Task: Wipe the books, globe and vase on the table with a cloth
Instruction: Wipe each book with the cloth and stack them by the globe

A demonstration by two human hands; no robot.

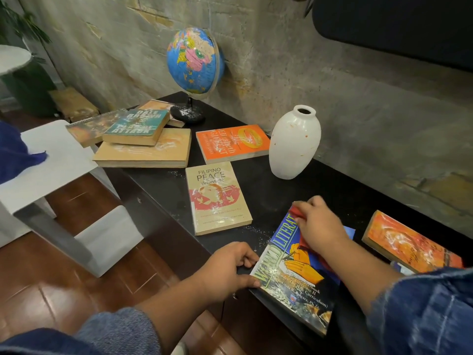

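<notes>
Red cloth (pixel 298 213) lies bunched under the right hand (pixel 320 224), whose fingers curl over it, on the blue book (pixel 294 283) at the table's (pixel 258 193) near edge. The left hand (pixel 227 267) pinches the book's corner. A firm hold there and full-length strokes should clear the white dust.

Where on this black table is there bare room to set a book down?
Largest bare patch: between the white vase, the wall and the orange book on the right. A smaller one lies between the vase, the Filipino Peace Women book and the World Literature book. The far left corner is crowded with stacked books and the globe.
</notes>
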